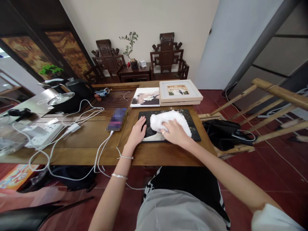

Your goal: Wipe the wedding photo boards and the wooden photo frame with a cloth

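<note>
Cloth, white and bunched, lies on a dark picture at the tabletop's near edge. It looks light, soft and easily gathered by its middle; the picture seems stiff, perhaps slippery, best held by its rim. The right hand has its grip closed into the cloth; the left hand rests flat on the picture's left edge, fingers loose, clasping nothing. The tabletop is wooden, with a phone and cables; beyond are carved chairs, and the floor is red.
</note>
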Motion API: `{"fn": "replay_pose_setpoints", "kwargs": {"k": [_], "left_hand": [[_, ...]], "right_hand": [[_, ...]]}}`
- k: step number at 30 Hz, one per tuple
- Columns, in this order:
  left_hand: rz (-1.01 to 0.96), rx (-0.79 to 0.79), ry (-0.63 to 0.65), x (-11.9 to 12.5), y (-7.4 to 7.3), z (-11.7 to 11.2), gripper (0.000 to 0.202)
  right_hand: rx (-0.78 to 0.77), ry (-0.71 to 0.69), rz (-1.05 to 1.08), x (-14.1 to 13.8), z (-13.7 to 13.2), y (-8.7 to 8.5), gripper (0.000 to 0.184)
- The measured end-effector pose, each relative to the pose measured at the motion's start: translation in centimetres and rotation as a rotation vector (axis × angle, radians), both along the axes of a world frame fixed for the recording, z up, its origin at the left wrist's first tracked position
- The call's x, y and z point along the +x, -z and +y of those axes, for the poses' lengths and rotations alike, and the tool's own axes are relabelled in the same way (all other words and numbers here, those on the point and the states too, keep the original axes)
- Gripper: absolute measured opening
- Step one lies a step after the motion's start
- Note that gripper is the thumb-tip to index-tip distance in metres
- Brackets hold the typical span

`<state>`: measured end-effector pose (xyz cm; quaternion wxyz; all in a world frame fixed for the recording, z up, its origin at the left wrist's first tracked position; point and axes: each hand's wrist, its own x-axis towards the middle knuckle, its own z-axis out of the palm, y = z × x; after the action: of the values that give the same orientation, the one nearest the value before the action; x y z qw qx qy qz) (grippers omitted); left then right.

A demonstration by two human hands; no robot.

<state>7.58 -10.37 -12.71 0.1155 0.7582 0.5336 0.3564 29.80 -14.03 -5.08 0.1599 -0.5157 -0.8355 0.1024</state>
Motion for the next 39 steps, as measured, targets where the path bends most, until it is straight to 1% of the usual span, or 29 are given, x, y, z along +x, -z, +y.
{"fn": "replay_pose_setpoints", "kwargs": {"k": [4, 6, 8, 10, 13, 15, 17, 19, 21, 24, 26, 28, 31, 33, 34, 37, 39], "left_hand": [[-0.054, -0.004, 0.003, 0.2, -0.5, -0.3, 0.045], [-0.147, 0.043, -0.004, 0.3, -1.0, -0.6, 0.049], [-0.290, 0.101, -0.019, 0.2, -1.4, -0.9, 0.054], [-0.441, 0.118, -0.039, 0.0, -1.6, -0.9, 0.058], [-0.581, 0.104, -0.055, -0.3, -1.4, -0.7, 0.063], [-0.579, 0.107, -0.048, -0.3, -1.2, -0.7, 0.066], [-0.512, 0.107, -0.034, -0.2, -1.2, -0.8, 0.067], [-0.400, 0.095, -0.022, 0.1, -1.3, -0.9, 0.067], [-0.271, 0.076, 0.000, 0.4, -1.4, -1.1, 0.064], [-0.110, 0.045, 0.041, 0.6, -1.3, -1.1, 0.058], [-0.041, 0.028, 0.052, 0.5, -1.0, -1.0, 0.053], [0.002, 0.022, 0.049, 0.4, -0.8, -0.8, 0.048], [0.027, 0.031, 0.044, 0.3, -0.6, -0.6, 0.045], [0.033, 0.033, 0.043, 0.2, -0.5, -0.6, 0.045], [0.035, 0.031, 0.042, 0.2, -0.5, -0.6, 0.045], [0.039, 0.023, 0.036, 0.2, -0.6, -0.6, 0.045], [0.040, 0.020, 0.032, 0.2, -0.6, -0.6, 0.045]], "right_hand": [[0.030, 0.073, 0.008, -1.4, 4.9, -0.2, 0.030], [0.047, 0.079, 0.013, -2.6, 6.3, -0.1, 0.030], [0.062, 0.043, 0.019, -4.0, 6.6, 0.1, 0.029], [0.078, -0.056, 0.029, -5.2, 5.8, 0.3, 0.029], [0.086, -0.257, 0.049, -5.9, 3.2, 0.5, 0.025], [0.068, -0.374, 0.070, -5.2, 0.9, 0.4, 0.021], [0.037, -0.441, 0.083, -3.7, -1.2, 0.3, 0.017], [0.015, -0.449, 0.083, -1.7, -2.8, 0.3, 0.013], [0.023, -0.415, 0.084, 0.5, -3.8, 0.5, 0.011], [0.058, -0.329, 0.078, 3.4, -3.8, 1.0, 0.013], [0.077, -0.255, 0.057, 4.7, -2.8, 1.3, 0.015], [0.099, -0.170, 0.036, 5.1, -1.2, 1.6, 0.018], [0.119, -0.028, 0.011, 4.3, 1.9, 1.7, 0.023], [0.099, 0.036, 0.016, 2.7, 4.1, 1.5, 0.025], [0.080, 0.046, 0.032, 1.7, 5.2, 1.3, 0.026], [0.015, 0.020, 0.141, -1.9, 7.7, 0.5, 0.028], [-0.023, -0.011, 0.217, -4.3, 8.8, 0.0, 0.030]]}}
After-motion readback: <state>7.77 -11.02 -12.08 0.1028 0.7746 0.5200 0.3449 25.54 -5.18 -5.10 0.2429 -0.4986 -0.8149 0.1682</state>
